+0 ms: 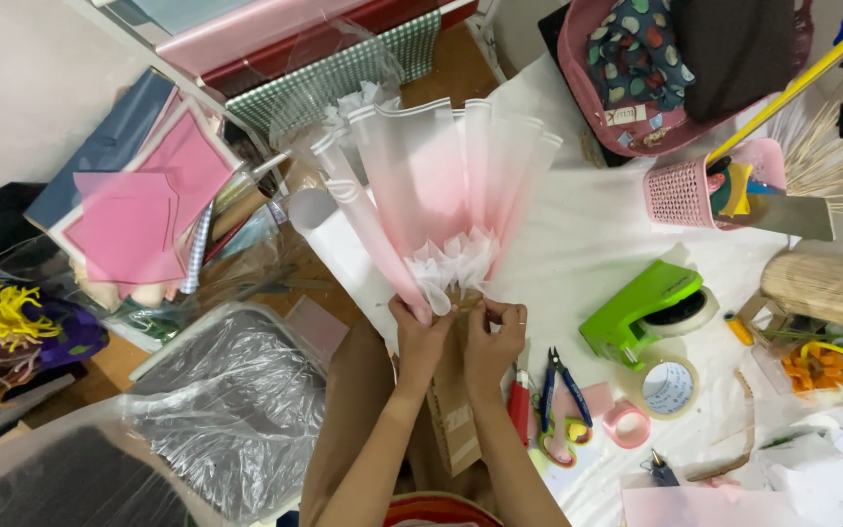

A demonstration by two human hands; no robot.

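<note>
Your left hand (pixel 420 337) and right hand (pixel 493 337) pinched the base of a pink-and-white wrapping fan (pixel 441 185) (pleats spread upward). A green tape dispenser (pixel 641 307) sat nearby on the white table (pixel 578 224).

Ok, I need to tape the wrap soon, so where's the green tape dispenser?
In the head view, the green tape dispenser lies on the white table, to the right of the right hand, just above a roll of clear tape.

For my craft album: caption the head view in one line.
Both hands, left and right, pinch the gathered base of a pink-and-white paper bouquet wrap over a cluttered white table.
</note>
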